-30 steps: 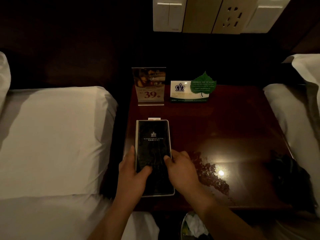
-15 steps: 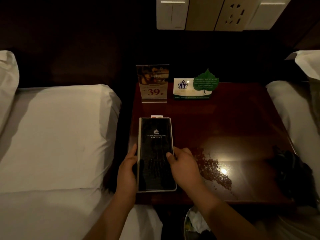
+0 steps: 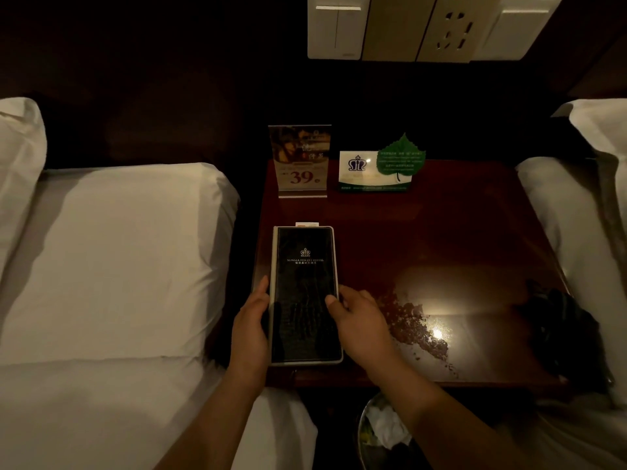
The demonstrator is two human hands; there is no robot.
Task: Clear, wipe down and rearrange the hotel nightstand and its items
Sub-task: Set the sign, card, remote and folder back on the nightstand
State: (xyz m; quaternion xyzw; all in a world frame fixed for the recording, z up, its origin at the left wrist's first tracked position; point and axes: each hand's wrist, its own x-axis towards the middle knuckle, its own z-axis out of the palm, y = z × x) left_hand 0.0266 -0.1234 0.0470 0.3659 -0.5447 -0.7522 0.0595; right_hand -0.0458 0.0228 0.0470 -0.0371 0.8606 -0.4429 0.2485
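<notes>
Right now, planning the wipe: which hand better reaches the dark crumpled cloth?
Right. The right hand holds the folder on the side nearer the cloth; the left hand is across the folder.

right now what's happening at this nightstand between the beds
A person holds a black hotel folder at the left front of the nightstand, with the left hand gripping its left edge and the right hand pinching its right edge. A price card stand and a green leaf card stand upright at the back. A speckled patch that looks wet shines right of the folder, and a dark cloth lies at the right edge.
</notes>
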